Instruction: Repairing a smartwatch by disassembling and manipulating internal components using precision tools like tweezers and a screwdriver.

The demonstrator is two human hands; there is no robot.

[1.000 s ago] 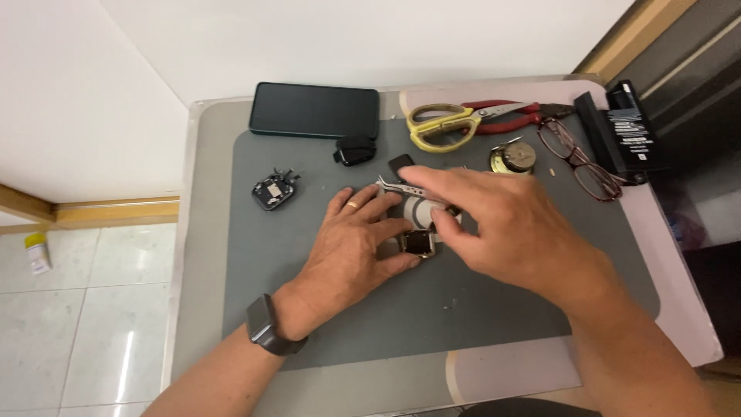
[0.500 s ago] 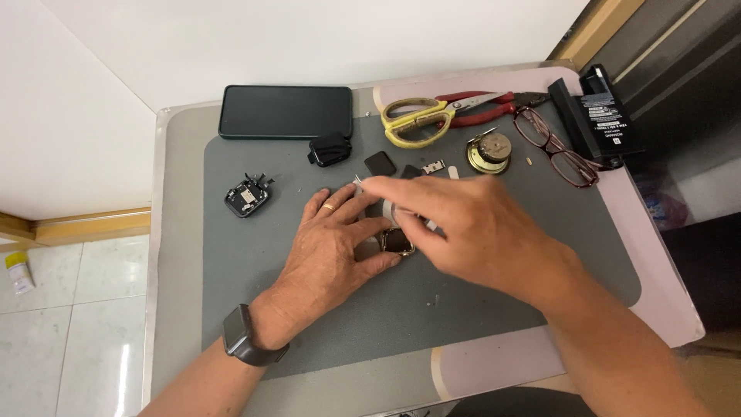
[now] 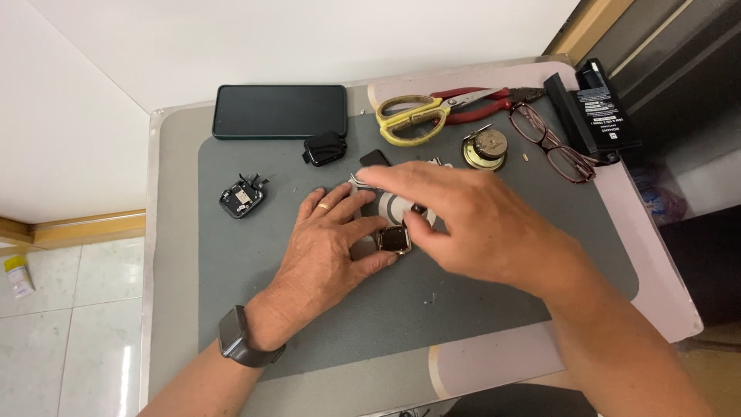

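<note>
even indoor light, one blurred hand

the scene is bright and evenly lit, with soft light from above and no hard shadows. a faint shadow lies under the left hand point(image 3: 328, 251) on the grey mat point(image 3: 494, 309). the right hand point(image 3: 471, 224) is smeared by motion blur, its fingertips soft. the dark phone point(image 3: 279, 111) shows a dull sheen, no strong glare. the white wall point(image 3: 231, 38) is near overexposed. the dark corner at upper right loses detail. straight edges bow slightly toward the frame's borders.
</note>
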